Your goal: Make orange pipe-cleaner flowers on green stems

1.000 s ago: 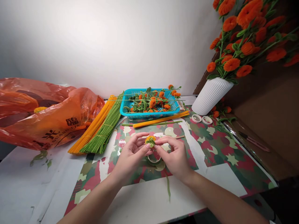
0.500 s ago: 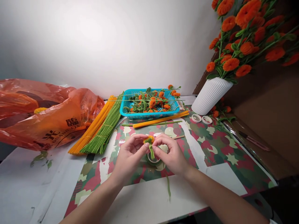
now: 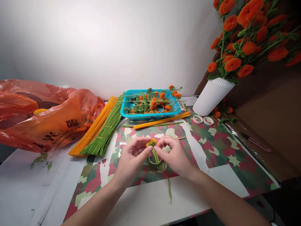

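Between my two hands is a small pipe-cleaner flower (image 3: pixel 151 143), with an orange head and a short green stem that points down toward me. My left hand (image 3: pixel 133 158) pinches it from the left, thumb near the base of the head. From the right, my right hand (image 3: pixel 175 155) grips the same spot with thumb and forefinger. Just below, a roll of green tape (image 3: pixel 154 161) lies on the camouflage-patterned sheet, partly covered by the stem and fingers. A loose green strip (image 3: pixel 169 188) trails toward the front edge.
A blue basket (image 3: pixel 150 117) of orange flowers stands at the back. Orange (image 3: pixel 94 125) and green pipe-cleaner bundles (image 3: pixel 104 131) lie left, beside an orange plastic bag (image 3: pixel 58 125). A white vase (image 3: pixel 213 95) of flowers, two white rings (image 3: pixel 208 121) and a cutter (image 3: pixel 256 142) are right.
The flower has tilted slightly, so more of its green stem shows below the fingers. Both hands stay in nearly the same place, still pinching it.
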{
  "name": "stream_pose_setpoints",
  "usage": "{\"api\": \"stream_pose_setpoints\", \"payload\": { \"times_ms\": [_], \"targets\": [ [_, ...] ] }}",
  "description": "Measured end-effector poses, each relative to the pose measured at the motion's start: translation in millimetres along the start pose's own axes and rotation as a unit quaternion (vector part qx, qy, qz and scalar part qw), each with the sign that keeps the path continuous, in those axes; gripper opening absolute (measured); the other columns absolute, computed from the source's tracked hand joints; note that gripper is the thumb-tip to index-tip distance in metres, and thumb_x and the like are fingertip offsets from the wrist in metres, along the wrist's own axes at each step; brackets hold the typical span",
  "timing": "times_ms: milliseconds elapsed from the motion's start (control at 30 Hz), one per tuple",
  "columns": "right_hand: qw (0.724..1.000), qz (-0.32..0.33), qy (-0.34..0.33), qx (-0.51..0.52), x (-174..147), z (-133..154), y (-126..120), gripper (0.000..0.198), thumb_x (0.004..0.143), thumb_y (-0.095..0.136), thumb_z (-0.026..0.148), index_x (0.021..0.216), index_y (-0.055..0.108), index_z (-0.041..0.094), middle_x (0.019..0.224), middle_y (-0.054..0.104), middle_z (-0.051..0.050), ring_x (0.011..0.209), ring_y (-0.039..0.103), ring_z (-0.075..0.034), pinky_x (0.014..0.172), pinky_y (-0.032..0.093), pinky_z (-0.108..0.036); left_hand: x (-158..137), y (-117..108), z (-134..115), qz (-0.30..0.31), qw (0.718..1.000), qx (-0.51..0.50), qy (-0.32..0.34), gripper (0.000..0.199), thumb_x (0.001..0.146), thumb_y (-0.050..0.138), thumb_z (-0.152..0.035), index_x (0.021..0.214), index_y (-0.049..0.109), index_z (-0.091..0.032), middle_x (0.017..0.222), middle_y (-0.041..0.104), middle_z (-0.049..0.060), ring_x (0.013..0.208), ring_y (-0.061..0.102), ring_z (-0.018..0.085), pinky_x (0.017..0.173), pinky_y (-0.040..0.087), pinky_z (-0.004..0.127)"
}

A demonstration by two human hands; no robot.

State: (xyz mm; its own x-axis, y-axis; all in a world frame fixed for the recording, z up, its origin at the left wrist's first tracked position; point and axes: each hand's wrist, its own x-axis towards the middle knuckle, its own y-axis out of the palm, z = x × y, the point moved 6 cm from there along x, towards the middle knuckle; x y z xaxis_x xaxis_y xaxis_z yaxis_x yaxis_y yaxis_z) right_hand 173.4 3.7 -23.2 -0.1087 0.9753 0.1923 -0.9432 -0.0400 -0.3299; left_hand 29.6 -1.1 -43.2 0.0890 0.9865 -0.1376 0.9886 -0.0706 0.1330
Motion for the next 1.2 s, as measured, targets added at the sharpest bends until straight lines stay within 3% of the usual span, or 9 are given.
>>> {"api": "stream_pose_setpoints", "payload": {
  "times_ms": [233,367,533,733,833,967,1067,1133,1200],
  "targets": [
    [0.97,-0.095,-0.209,-0.079,-12.5,20.3,-5.3,0.012,0.079,0.065,0.009,0.083,0.067,0.021,0.077,0.072,-0.002,0.078,0.064,-0.019,0.073,0.045,-0.035,3.0,0.2,3.2,0.025,0.998,-0.052,-0.04,0.028,0.075,0.075,-0.036,0.097,0.065,-0.022,0.081,0.071,0.0,0.078,0.067,0.013,0.068,0.055,0.02],
    [0.968,-0.093,-0.221,-0.077,-13.3,18.8,-3.3,0.018,0.079,0.062,0.005,0.083,0.069,0.021,0.077,0.071,-0.003,0.075,0.064,-0.019,0.07,0.047,-0.035,3.6,-1.1,1.0,0.019,0.999,-0.044,-0.025,0.024,0.076,0.075,-0.032,0.092,0.062,-0.023,0.077,0.069,-0.002,0.072,0.065,0.011,0.057,0.051,0.016],
    [0.969,-0.089,-0.212,-0.084,-13.1,18.6,-1.9,0.02,0.078,0.06,0.003,0.08,0.069,0.02,0.074,0.07,-0.003,0.074,0.062,-0.018,0.068,0.047,-0.034,2.7,0.1,-5.7,0.015,0.999,-0.039,0.015,0.018,0.074,0.076,-0.031,0.078,0.061,-0.021,0.076,0.066,-0.004,0.07,0.063,0.009,0.057,0.05,0.014],
    [0.958,-0.077,-0.257,-0.097,-12.6,24.6,-3.1,0.018,0.083,0.058,0.006,0.083,0.068,0.021,0.077,0.069,-0.003,0.077,0.061,-0.018,0.071,0.049,-0.034,5.3,-3.6,-3.3,0.014,1.0,-0.026,-0.008,0.025,0.072,0.078,-0.032,0.076,0.057,-0.019,0.066,0.061,-0.006,0.061,0.058,0.007,0.052,0.045,0.013],
    [0.939,-0.06,-0.313,-0.127,-12.4,29.2,-6.1,0.015,0.085,0.058,0.009,0.088,0.068,0.02,0.081,0.069,-0.005,0.08,0.061,-0.018,0.072,0.047,-0.034,7.9,-6.7,4.1,0.019,0.997,-0.046,-0.051,0.027,0.072,0.078,-0.034,0.081,0.055,-0.02,0.067,0.063,-0.005,0.061,0.061,0.008,0.054,0.048,0.015],
    [0.888,-0.04,-0.394,-0.235,-15.4,35.0,-6.0,0.018,0.089,0.054,0.009,0.092,0.069,0.02,0.083,0.069,-0.004,0.081,0.059,-0.018,0.071,0.04,-0.035,10.9,-8.5,12.1,0.038,0.99,-0.071,-0.113,0.028,0.07,0.079,-0.028,0.081,0.054,-0.02,0.065,0.063,-0.005,0.061,0.064,0.01,0.057,0.051,0.017],
    [0.859,-0.043,-0.417,-0.294,-17.0,35.7,-3.0,0.019,0.09,0.052,0.008,0.092,0.067,0.02,0.08,0.07,-0.003,0.079,0.055,-0.017,0.073,0.036,-0.036,11.5,-8.5,13.7,0.04,0.986,-0.081,-0.14,0.027,0.069,0.079,-0.025,0.079,0.055,-0.019,0.063,0.062,-0.005,0.061,0.065,0.01,0.056,0.052,0.016],
    [0.857,-0.052,-0.414,-0.304,-17.5,34.6,-0.4,0.019,0.091,0.051,0.007,0.09,0.066,0.02,0.08,0.07,-0.002,0.078,0.055,-0.017,0.074,0.034,-0.036,10.2,-7.1,11.9,0.028,0.988,-0.081,-0.13,0.026,0.07,0.079,-0.026,0.078,0.055,-0.019,0.064,0.063,-0.004,0.06,0.065,0.01,0.055,0.052,0.016],
    [0.877,-0.069,-0.382,-0.283,-16.6,31.5,1.4,0.017,0.091,0.051,0.009,0.087,0.064,0.019,0.08,0.069,-0.002,0.078,0.055,-0.016,0.075,0.032,-0.036,7.4,-6.5,6.4,-0.005,0.995,-0.058,-0.075,0.023,0.071,0.077,-0.026,0.077,0.056,-0.019,0.065,0.064,-0.004,0.06,0.064,0.009,0.056,0.053,0.017]
  ]
}}
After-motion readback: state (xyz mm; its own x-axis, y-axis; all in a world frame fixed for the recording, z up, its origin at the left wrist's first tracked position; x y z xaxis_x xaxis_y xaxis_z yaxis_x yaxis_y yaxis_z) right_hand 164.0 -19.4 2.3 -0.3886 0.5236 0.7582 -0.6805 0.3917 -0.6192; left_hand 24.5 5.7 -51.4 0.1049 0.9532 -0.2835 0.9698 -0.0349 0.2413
